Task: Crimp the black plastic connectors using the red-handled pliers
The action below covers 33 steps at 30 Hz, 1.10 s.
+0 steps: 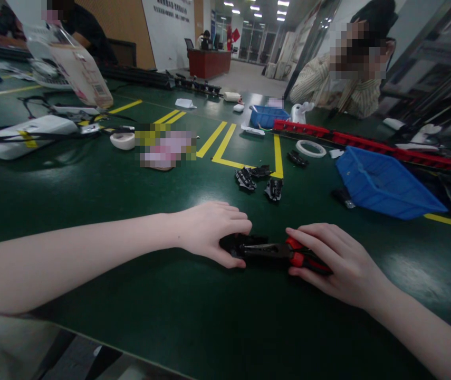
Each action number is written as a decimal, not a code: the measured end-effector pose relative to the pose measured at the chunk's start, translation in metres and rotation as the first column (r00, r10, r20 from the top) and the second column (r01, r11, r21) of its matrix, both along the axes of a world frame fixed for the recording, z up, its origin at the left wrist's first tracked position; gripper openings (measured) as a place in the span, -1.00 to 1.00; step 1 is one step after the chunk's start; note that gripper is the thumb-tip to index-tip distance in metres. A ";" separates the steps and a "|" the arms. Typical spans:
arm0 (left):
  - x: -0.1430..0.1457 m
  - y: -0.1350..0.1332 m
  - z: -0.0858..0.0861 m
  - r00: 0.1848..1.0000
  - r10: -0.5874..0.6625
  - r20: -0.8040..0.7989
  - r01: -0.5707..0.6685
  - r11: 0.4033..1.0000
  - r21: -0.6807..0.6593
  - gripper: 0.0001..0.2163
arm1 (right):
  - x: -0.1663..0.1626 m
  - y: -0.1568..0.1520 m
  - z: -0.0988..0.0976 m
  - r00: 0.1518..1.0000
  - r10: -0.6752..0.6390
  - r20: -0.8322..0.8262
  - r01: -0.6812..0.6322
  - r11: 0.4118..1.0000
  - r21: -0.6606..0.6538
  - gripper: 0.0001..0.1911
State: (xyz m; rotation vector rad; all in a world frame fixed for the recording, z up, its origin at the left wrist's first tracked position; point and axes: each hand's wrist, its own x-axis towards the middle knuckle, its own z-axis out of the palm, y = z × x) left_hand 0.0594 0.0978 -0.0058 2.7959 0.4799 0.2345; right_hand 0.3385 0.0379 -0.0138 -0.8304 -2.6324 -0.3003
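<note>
My left hand [217, 232] is closed around a small black part [231, 244], gripped between thumb and fingers low over the green table. Red-and-black-handled pliers [270, 250] are in my right hand [342, 264], with the jaws pointing left and meeting the black part. Whether the jaws bite on it or only touch it I cannot tell. Beyond my hands lie several similar black parts [274, 189] on the tabletop. Most of the part in my left hand is hidden by the fingers.
A blue bin [387, 182] stands at the right, with a white ring [310, 148] and a long red strip [352, 141] behind it. A smaller blue bin [268, 116] sits farther back. Left are a white device [31, 134] and a bottle [85, 74]. A person [339, 79] sits opposite.
</note>
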 end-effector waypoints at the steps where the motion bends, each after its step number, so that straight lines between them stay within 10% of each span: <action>1: 0.000 0.000 0.000 1.000 0.000 -0.002 0.000 1.000 0.000 -0.69 | 0.000 0.000 0.000 1.000 0.002 0.005 -0.002 1.000 0.006 -0.50; 33: 0.003 -0.001 -0.001 0.993 -0.097 -0.062 0.105 0.985 0.138 -0.68 | -0.001 0.002 0.000 1.000 0.012 -0.013 -0.013 0.997 -0.076 -0.66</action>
